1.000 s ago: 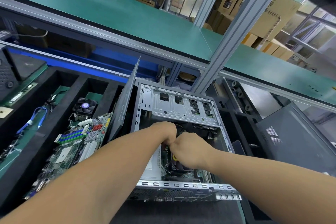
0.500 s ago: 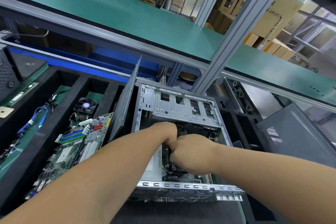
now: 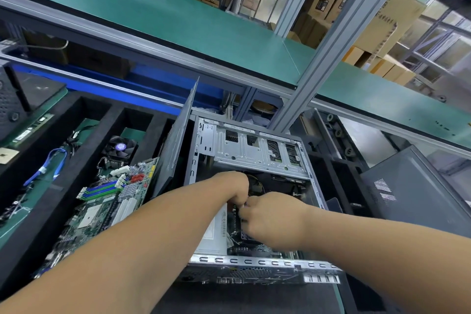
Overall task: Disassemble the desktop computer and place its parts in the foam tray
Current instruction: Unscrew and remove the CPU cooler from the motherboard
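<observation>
The open desktop case (image 3: 254, 150) lies in the middle, its silver drive cage at the far end. Both my hands reach inside, over the motherboard (image 3: 257, 250) still in the case. My left hand (image 3: 233, 187) curls its fingers down onto a small dark part (image 3: 238, 214) beside the silver power supply (image 3: 216, 232). My right hand (image 3: 272, 216) meets it from the right, fingers curled at the same part. The fingertips and the part are mostly hidden. The black foam tray (image 3: 33, 227) lies on the left.
The tray holds another motherboard (image 3: 107, 201), a cooler fan (image 3: 119, 148), a blue cable (image 3: 48, 163) and a memory stick (image 3: 33, 127). A grey side panel (image 3: 175, 143) leans between tray and case. Another grey panel (image 3: 418, 186) lies at the right. An aluminium post (image 3: 313, 58) rises behind.
Both hands stay at the same spot inside the case. My right hand has shifted slightly, its fingers working at the dark part next to my left hand.
</observation>
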